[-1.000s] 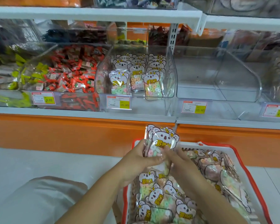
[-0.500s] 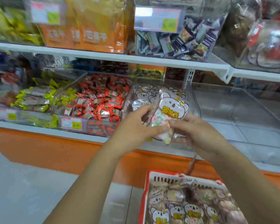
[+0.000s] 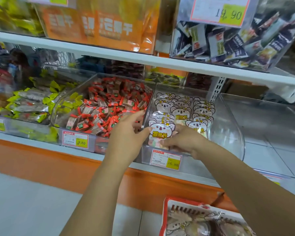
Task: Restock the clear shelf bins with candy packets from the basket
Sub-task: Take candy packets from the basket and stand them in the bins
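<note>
Probably light, floppy, slick: your right hand point(image 3: 184, 142) pinches the candy packet point(image 3: 161, 132) at its bottom edge, left hand point(image 3: 126, 135) steadies it with straight fingers; keep to the edges.

**Packet at the front of the middle bin**

The packet point(image 3: 161, 132) stands at the front left of the middle bin point(image 3: 228, 133), before rows of like packets point(image 3: 202, 108). The left hand point(image 3: 126, 135) is at its left edge, the right hand point(image 3: 182, 141) at its lower right. A bin of wrapped sweets point(image 3: 58, 108) sits just left, another bin point(image 3: 269, 123) just right. The basket point(image 3: 165, 213) lies below, in front of the shelving; a higher shelf point(image 3: 143, 57) runs above.
</note>
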`<action>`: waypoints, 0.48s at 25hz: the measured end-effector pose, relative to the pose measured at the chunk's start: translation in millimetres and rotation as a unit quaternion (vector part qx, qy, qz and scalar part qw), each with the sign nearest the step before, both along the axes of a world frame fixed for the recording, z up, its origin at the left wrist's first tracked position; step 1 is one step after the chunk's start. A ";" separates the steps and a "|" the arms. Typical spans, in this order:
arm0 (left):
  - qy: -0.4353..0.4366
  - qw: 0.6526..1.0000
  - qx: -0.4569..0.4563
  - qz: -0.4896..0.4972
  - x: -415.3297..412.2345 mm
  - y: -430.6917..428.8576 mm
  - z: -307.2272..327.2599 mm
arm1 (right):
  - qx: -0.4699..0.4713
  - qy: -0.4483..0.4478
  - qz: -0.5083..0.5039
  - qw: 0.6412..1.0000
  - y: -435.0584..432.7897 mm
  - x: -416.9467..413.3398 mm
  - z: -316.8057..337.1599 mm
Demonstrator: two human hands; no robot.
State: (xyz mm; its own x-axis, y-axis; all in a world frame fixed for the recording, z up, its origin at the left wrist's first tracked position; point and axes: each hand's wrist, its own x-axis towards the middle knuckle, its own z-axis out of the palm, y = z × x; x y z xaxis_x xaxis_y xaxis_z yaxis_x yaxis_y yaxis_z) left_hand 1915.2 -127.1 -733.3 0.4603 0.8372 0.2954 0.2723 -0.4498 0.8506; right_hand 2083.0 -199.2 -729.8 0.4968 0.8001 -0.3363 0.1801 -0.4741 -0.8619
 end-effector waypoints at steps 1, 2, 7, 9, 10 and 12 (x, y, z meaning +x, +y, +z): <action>0.007 1.000 0.001 0.002 1.0 2.8 -1.4 | -0.014 -0.022 -0.001 1.000 4.5 1.7 -3.4; 0.012 1.000 0.005 0.003 1.7 4.9 -2.7 | -0.039 -0.067 0.014 0.997 6.6 3.1 -4.6; 0.011 1.000 0.014 -0.001 3.1 8.3 -5.7 | -0.160 -0.162 0.045 0.973 6.9 -0.4 3.7; 0.009 1.000 0.013 -0.005 3.0 8.5 -7.0 | -0.183 -0.166 0.068 0.967 10.2 -2.6 4.7; 0.008 1.000 0.015 -0.006 2.9 8.2 -7.2 | -0.187 -0.165 0.074 0.966 13.0 -3.1 4.6; 0.010 1.000 0.018 -0.007 3.3 7.4 -7.7 | -0.196 -0.147 0.069 0.967 15.8 -3.9 5.3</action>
State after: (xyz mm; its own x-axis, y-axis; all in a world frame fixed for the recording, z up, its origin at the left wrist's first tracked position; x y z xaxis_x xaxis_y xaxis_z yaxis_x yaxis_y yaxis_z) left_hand 1918.5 -119.8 -741.0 0.4788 0.8192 0.3159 0.2829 -0.4845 0.8278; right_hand 2079.1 -183.4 -724.4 0.5144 0.7047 -0.4886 0.4742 -0.7085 -0.5226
